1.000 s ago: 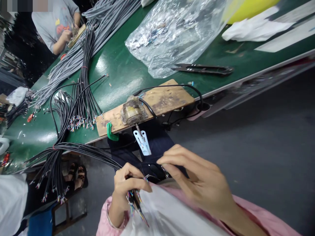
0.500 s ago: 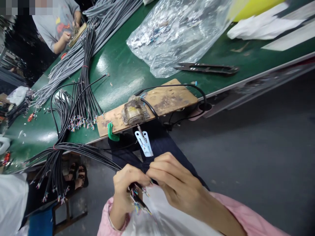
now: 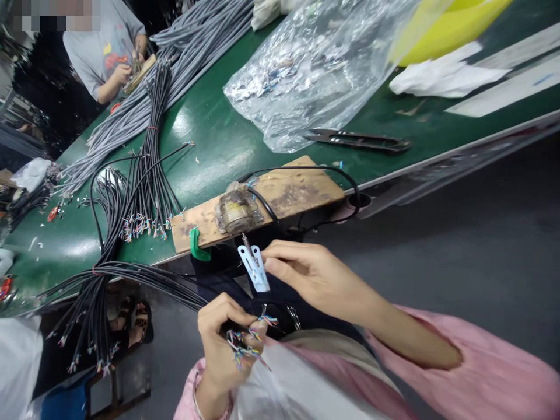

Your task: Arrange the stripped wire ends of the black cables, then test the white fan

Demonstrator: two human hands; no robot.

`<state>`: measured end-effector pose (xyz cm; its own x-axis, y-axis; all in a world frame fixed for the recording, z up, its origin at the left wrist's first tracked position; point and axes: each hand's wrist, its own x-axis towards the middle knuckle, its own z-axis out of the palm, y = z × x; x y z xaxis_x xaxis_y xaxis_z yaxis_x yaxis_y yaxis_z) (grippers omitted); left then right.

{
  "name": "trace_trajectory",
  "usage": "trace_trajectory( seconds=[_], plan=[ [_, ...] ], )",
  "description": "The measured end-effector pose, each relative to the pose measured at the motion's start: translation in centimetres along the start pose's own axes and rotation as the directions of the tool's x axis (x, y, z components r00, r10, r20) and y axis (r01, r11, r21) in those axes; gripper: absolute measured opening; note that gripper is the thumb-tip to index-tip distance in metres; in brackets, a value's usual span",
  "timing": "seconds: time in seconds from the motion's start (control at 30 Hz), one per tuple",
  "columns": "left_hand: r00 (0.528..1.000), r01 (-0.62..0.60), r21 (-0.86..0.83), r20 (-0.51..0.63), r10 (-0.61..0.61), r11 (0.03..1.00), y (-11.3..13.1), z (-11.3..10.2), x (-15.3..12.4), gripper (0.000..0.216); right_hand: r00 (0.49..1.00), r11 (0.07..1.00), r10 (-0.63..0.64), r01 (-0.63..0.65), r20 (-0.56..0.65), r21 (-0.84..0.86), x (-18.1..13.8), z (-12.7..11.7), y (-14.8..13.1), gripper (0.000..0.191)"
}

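Observation:
My left hand (image 3: 221, 341) grips the ends of a bundle of black cables (image 3: 144, 277) with stripped coloured wire tips (image 3: 247, 344) fanning out below my thumb. My right hand (image 3: 306, 274) reaches up to a white plastic clip (image 3: 254, 268) that hangs from a metal fixture (image 3: 237, 211) on a wooden board (image 3: 262, 201) at the bench edge; its fingertips touch the clip's right side. The bundle runs left over the edge of the green bench (image 3: 210, 140).
More black cables (image 3: 146, 175) and grey cables (image 3: 131, 111) lie on the bench. A clear plastic bag (image 3: 315, 64), thread snips (image 3: 359, 140), white cloth (image 3: 441, 76) and a yellow object (image 3: 455, 23) sit further right. Another person (image 3: 105, 52) works at the far end.
My right hand has left the wire tips at my left hand and risen to the white clip. My left hand keeps hold of the cable ends, whose wires now fan out.

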<state>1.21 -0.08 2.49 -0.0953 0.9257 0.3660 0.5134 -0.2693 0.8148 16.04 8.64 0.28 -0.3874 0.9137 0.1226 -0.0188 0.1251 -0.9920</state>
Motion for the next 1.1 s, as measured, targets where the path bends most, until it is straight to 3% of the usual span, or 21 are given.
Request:
trace_trajectory(
  seconds=[0.17, 0.37, 0.53, 0.7, 0.87, 1.0, 1.1],
  plan=[
    [0.994, -0.007, 0.039, -0.110, 0.011, 0.999, 0.2, 0.7, 0.5, 0.031, 0.977, 0.930, 0.204, -0.212, 0.057, 0.302, 1.3, 2.3, -0.5, 0.062],
    [0.984, 0.019, 0.097, -0.176, -0.001, 0.995, 0.3, 1.5, 0.7, 0.031, 0.963, 0.825, 0.266, -0.254, 0.049, 0.504, 1.0, 3.3, 0.1, 0.053],
    [0.991, -0.012, 0.099, -0.134, 0.025, 0.995, 0.3, 1.6, 0.8, 0.028, 0.952, 0.843, 0.305, -0.277, 0.015, 0.461, 1.2, 3.4, 0.1, 0.056],
    [0.993, -0.034, 0.113, -0.112, 0.047, 0.993, 0.4, 1.6, 1.0, 0.028, 0.938, 0.810, 0.343, -0.324, 0.053, 0.488, 0.8, 3.2, 1.1, 0.065],
    [0.991, -0.064, 0.131, -0.106, 0.079, 0.989, 0.3, 1.5, 0.9, 0.028, 0.909, 0.809, 0.415, -0.345, -0.045, 0.476, -0.4, 2.4, 2.2, 0.071],
    [0.987, -0.104, 0.134, -0.110, 0.119, 0.986, 0.0, 1.3, 0.5, 0.027, 0.922, 0.870, 0.379, -0.324, -0.083, 0.371, -1.9, 1.6, 2.0, 0.069],
    [0.987, -0.128, 0.105, -0.081, 0.137, 0.986, -0.6, 1.1, 0.1, 0.026, 0.952, 0.919, 0.304, -0.280, -0.046, 0.279, -2.9, 1.3, 1.2, 0.065]
  ],
)
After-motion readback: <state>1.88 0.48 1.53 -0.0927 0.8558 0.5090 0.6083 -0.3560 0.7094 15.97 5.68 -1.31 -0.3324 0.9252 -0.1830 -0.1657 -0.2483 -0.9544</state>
